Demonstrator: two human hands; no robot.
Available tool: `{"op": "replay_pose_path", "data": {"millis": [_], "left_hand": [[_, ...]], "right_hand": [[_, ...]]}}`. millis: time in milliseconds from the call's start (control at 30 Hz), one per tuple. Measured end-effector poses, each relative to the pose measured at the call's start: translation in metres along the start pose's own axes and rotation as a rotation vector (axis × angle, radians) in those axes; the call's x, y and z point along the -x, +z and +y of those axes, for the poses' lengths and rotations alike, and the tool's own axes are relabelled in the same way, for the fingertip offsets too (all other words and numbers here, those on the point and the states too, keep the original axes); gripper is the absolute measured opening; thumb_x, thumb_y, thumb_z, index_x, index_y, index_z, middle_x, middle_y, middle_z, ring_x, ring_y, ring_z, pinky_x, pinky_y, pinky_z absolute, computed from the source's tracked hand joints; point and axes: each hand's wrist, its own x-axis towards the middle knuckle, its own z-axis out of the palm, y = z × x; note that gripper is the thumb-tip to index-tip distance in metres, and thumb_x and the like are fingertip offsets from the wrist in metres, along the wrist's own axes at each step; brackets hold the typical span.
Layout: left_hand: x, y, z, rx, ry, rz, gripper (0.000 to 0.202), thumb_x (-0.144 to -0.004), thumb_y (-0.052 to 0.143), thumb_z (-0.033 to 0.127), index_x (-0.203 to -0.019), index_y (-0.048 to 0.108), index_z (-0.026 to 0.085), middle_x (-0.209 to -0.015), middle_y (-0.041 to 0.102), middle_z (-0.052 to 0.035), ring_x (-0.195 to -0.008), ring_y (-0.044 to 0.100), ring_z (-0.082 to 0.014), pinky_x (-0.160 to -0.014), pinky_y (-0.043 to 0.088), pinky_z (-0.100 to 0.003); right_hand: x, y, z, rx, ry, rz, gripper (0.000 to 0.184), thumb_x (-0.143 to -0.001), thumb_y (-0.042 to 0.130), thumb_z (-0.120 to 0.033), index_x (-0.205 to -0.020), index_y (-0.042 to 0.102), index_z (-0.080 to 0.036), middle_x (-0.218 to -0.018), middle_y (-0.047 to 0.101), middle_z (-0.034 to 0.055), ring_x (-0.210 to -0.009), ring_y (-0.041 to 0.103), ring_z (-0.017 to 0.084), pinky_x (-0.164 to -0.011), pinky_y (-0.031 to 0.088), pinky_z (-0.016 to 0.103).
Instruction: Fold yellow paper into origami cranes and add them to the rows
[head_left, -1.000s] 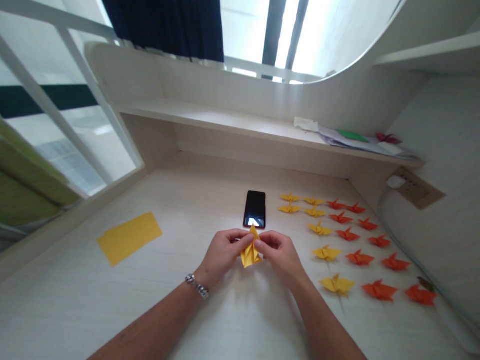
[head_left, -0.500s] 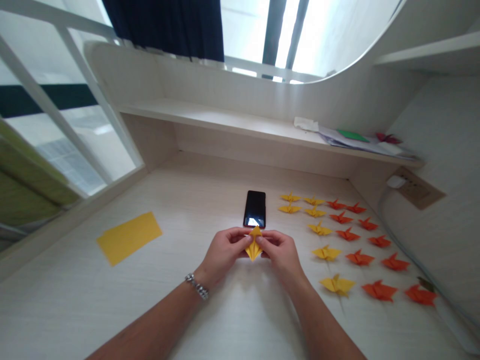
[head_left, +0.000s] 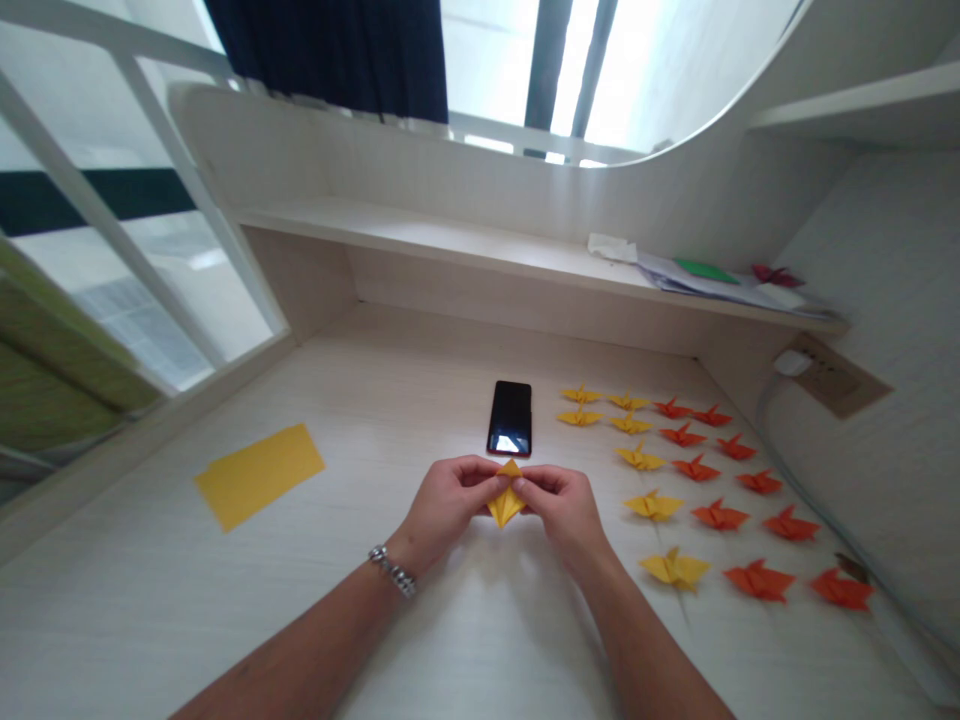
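Observation:
A small diamond of folded yellow origami paper (head_left: 505,508) is held between my two hands, above the middle of the desk. My left hand (head_left: 455,497) pinches its left side, thumb on top, with a beaded bracelet (head_left: 392,570) on that wrist. On the other side, my right hand (head_left: 560,500) grips the paper with its thumb over the front. The fingers behind the paper are mostly hidden. Just beyond my hands lies a black phone (head_left: 510,415), flat on the desk.
Rows of yellow paper cranes (head_left: 652,505) and orange paper cranes (head_left: 720,515) stand to the right. Yellow paper sheets (head_left: 260,477) lie at the left. A shelf (head_left: 450,240) with papers (head_left: 705,275) runs along the back. A cable (head_left: 763,420) hangs from the wall socket (head_left: 836,375).
The folded paper has tipped and shifted slightly toward me, its upper point now lower. My thumbs have moved a little closer together on it. Both hands still hold it.

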Motion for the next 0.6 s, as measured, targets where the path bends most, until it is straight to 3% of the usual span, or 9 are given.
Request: {"op": "replay_pose_path", "data": {"millis": [600], "left_hand": [[0.0014,0.0027,0.0038,0.025,-0.016,0.011,0.027,-0.07,0.074,0.032,-0.088,0.071,0.012,-0.082,0.073,-0.0086,-0.07,0.067,-0.0177,-0.064,0.055,-0.027]], "right_hand": [[0.0014,0.0007,-0.0043,-0.025,0.035,-0.006,0.029,-0.067,0.074,-0.035,-0.087,0.076,-0.014,-0.08,0.074,0.0097,-0.069,0.066,0.02,-0.064,0.053,0.031]]}}
